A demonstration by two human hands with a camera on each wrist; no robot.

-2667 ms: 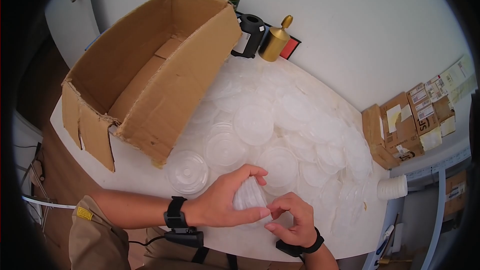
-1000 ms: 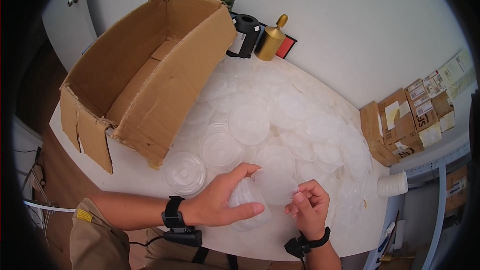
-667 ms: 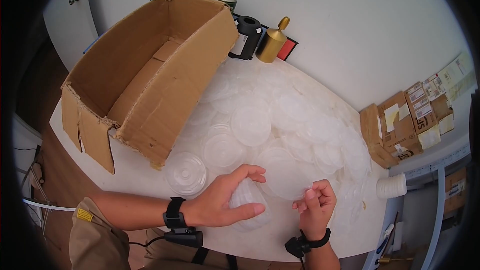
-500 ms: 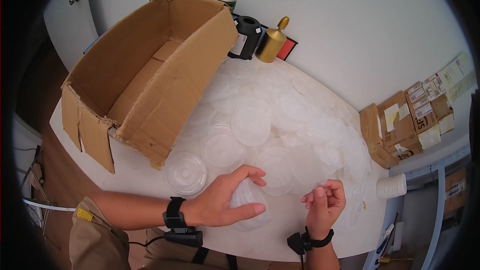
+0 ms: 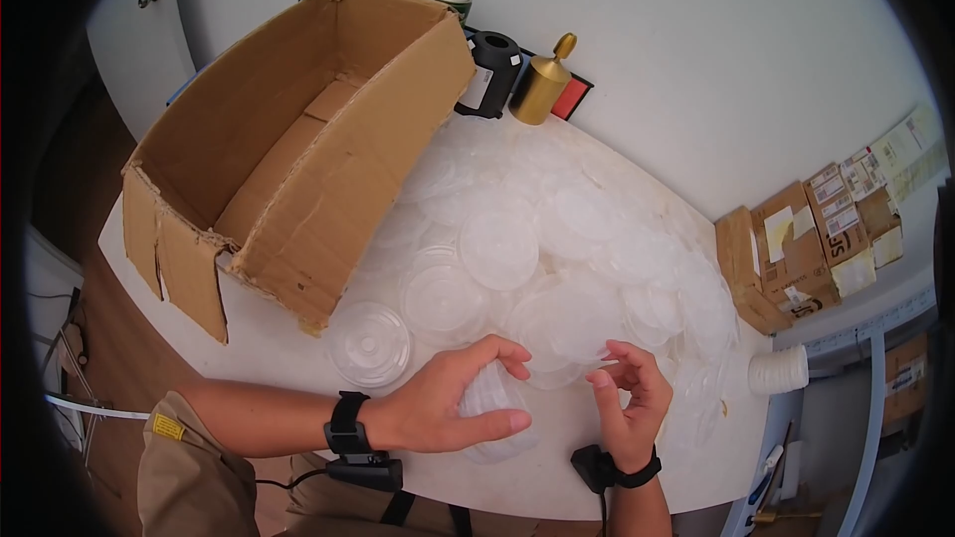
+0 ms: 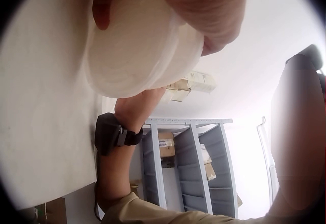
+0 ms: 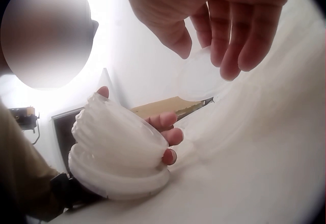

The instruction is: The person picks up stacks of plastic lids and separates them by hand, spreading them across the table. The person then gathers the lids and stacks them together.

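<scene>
In the head view my left hand point(image 5: 453, 398) grips a stack of clear round plastic lids point(image 5: 489, 403) near the table's front edge, thumb on one side and fingers on the other. The left wrist view shows the stack point(image 6: 132, 40) close up, and the right wrist view shows its fanned edges point(image 7: 114, 147). My right hand point(image 5: 634, 408) is to the right of the stack, thumb apart from its loosely bent fingers. Just beyond those fingertips is a thin lid point(image 5: 587, 323) over the pile; in the right wrist view this lid point(image 7: 198, 76) is partly hidden by the fingers, contact unclear.
Many loose lids point(image 5: 567, 219) spread across the white table point(image 5: 557, 492). A cardboard box point(image 5: 338, 199) stands at the left, with a ribbed lid point(image 5: 369, 346) near its corner. Behind are a black holder point(image 5: 489, 75) and a gold container point(image 5: 540, 89). A lid stack point(image 5: 779, 371) lies at the right edge.
My right hand pulled a thin lid rightward off the stack; its pinch has since loosened, and the lid now lies away from the thumb, slightly left over the pile. The left hand has barely moved.
</scene>
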